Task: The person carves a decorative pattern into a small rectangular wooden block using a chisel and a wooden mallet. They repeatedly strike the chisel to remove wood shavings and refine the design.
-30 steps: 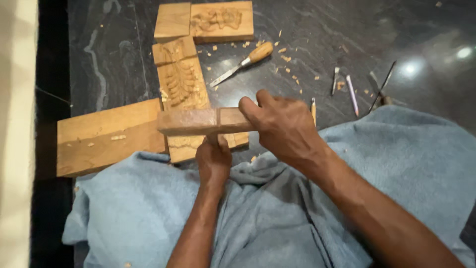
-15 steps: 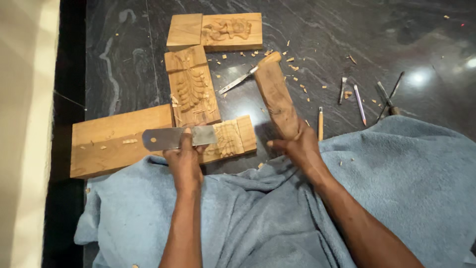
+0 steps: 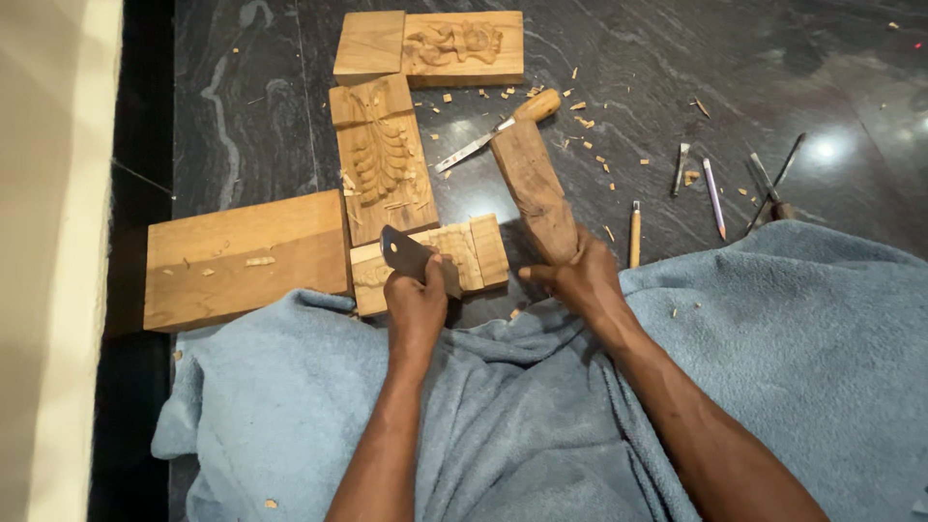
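The person sat on the dark stone floor with a blue-grey towel over the lap, in the middle of carving wood. The left hand was closed around a flat metal chisel, whose broad blade rested against the small carved block lying just in front of the towel. The right hand was clenched on the lower end of a wooden mallet, which stood tilted up and away from the body, apart from the chisel. By the look of it the step in hand was setting the blade on the block before a blow; the next move seemed to call for holding the blade steady on the relief and bringing the mallet across onto the chisel's end. Around the work lay a plain thick plank to the left, touching the small block, a long panel with leaf carving just beyond it, and a farther carved panel. A wooden-handled knife lay behind the mallet, and several slender tools lay well to the right among wood chips. Nothing stood between mallet and chisel, though the leaf panel sat close to the blade.
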